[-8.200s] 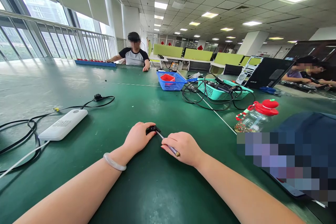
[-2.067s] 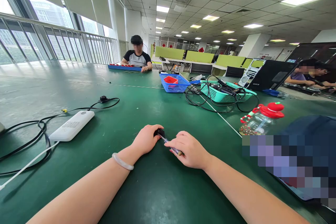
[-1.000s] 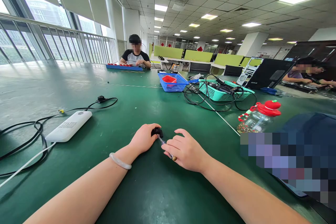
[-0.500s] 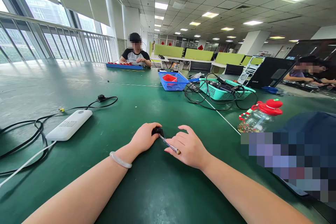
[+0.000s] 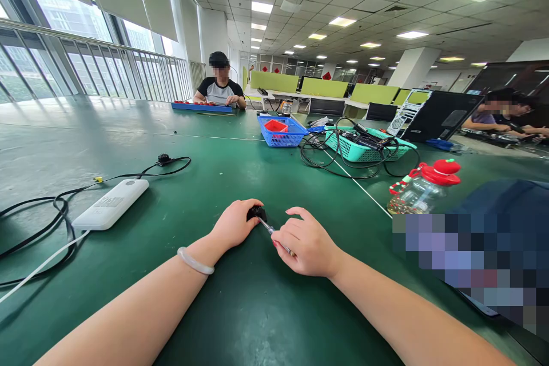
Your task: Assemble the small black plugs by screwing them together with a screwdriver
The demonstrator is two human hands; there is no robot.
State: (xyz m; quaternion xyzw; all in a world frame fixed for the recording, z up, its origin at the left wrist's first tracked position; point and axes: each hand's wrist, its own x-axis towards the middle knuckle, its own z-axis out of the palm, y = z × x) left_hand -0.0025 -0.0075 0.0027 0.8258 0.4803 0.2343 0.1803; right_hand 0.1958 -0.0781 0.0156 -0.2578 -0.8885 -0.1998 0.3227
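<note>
Between the fingers of my left hand [image 5: 234, 223] is a small black part [image 5: 257, 213], held down at the green tabletop [image 5: 266, 303]; its exact kind is too small to tell. A thin screwdriver [image 5: 270, 229] is pinched in my right hand [image 5: 306, 243], its handle partly hidden by the fingers. The metal shaft slants up and left, and its tip meets the black part. My right index finger is lifted and bent, off the screwdriver.
A white power adapter [image 5: 112, 204] with black cables lies left. Farther off stand a blue basket [image 5: 281, 138] and a teal basket [image 5: 355, 151] of cables. At right are a red-lidded bottle [image 5: 422, 191] and dark cloth [image 5: 497, 200]. A person [image 5: 219, 88] sits across the table.
My right fingers have closed farther around the screwdriver, hiding more of its handle, and the index finger has curled over. My left hand still holds the black part in place.
</note>
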